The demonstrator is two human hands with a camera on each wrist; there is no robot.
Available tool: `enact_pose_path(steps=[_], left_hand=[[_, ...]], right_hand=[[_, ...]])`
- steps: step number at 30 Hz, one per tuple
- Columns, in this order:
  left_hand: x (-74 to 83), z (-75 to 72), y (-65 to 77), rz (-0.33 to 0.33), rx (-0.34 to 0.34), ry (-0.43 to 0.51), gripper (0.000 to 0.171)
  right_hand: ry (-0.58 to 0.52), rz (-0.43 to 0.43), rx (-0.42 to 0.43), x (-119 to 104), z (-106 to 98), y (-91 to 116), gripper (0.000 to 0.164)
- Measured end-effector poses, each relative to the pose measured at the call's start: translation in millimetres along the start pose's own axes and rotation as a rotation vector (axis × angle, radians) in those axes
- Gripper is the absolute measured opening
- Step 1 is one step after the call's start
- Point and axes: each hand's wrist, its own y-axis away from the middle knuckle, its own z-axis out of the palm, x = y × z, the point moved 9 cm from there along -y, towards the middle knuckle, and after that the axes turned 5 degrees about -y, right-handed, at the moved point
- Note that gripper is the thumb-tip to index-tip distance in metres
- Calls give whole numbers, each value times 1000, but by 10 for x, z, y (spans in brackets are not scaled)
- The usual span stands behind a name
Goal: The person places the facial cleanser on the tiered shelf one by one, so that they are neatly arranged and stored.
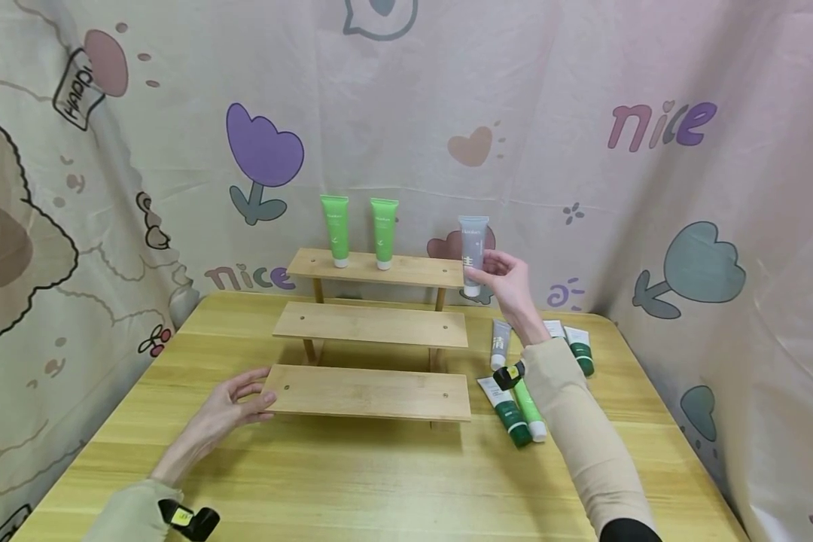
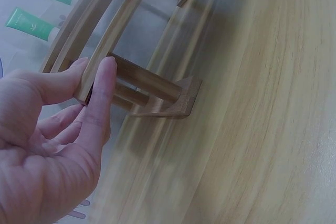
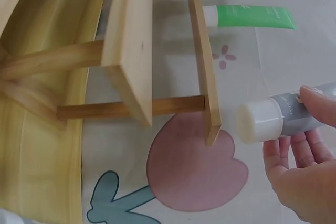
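A three-tier wooden display stand (image 1: 369, 325) stands on the table. My left hand (image 1: 233, 406) pinches the left end of its lowest board (image 2: 100, 66), thumb on one face and fingers on the other. In my right hand (image 1: 508, 282) is a grey squeeze tube (image 1: 473, 245), held upright with its white cap (image 3: 260, 120) down, just off the right end of the top board (image 1: 420, 269). Two green squeeze tubes, one at the left (image 1: 336, 229) and one nearer the middle (image 1: 383, 232), stand on their caps on that top board.
Right of the stand, more tubes lie on the table (image 1: 379, 482): a grey one (image 1: 500, 342), a green one (image 1: 528, 410), a white-and-dark-green one (image 1: 506, 412) and another like it (image 1: 580, 350). My right forearm partly covers this group. A printed curtain (image 1: 393, 113) hangs behind.
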Motion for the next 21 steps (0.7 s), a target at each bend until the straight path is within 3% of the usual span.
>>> enact_pose_path(steps=[6, 21], left_hand=[[-9, 1, -2, -4, 0, 3, 76], [9, 2, 8, -1, -2, -7, 76]], right_hand=[[-62, 0, -15, -61, 144, -60, 31], [-148, -2, -28, -12, 399, -289, 29]])
